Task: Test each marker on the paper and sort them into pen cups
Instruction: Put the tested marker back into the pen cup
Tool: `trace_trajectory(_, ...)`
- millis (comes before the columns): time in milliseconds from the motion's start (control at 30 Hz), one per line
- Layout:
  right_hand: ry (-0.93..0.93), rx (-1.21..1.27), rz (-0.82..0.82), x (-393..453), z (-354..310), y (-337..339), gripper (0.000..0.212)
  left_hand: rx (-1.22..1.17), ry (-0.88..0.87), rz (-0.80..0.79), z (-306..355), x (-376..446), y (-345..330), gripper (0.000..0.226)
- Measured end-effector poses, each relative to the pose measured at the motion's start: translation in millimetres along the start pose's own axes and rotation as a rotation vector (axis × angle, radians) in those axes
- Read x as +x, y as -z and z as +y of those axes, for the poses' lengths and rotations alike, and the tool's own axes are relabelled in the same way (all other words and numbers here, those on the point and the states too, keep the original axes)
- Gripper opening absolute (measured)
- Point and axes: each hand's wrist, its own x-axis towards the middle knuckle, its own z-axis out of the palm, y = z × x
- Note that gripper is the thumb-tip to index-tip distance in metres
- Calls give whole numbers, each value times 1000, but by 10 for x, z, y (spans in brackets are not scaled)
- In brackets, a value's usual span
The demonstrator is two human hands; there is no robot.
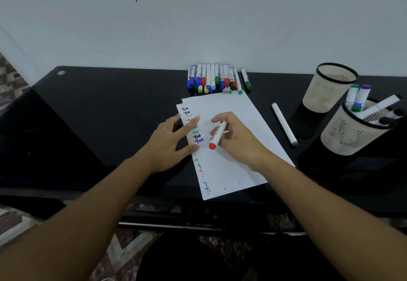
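My right hand [236,136] grips a white marker with a red cap [217,135], cap end pointing toward me, above the white paper [237,109]. My left hand [174,139] lies with fingers spread on the paper's left edge, beside a column of "Test" words in several colours. A row of several capped markers [217,79] lies against the wall behind the paper. Two beige mesh pen cups stand at the right: the far cup [328,88] looks empty, the near cup [352,130] holds several markers.
A lone white marker [284,123] lies on the black desk [99,104] between the paper and the cups. The white wall runs right behind the desk. Patterned floor shows below the desk's front edge.
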Motion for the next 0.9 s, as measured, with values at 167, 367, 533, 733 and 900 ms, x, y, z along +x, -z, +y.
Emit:
trace_trajectory(167,96,139,177,-91,59,-168,12,144,-27,-2,-54,-70,-60,72)
trace_trajectory(367,83,-19,214,-118,60,-251,17,115,-36,38,-52,-86,-94,82)
trace_trajectory(533,87,-85,220,-145,132,-304,9,138,-26,12,-60,-49,-97,85)
trace_trajectory(733,65,-96,197,-134,165,-320,11,122,-15,-11,-33,-62,-82,95)
trace_trajectory(900,67,-138,156,-126,162,-338,7,104,-11,-9,-31,-72,-78,96)
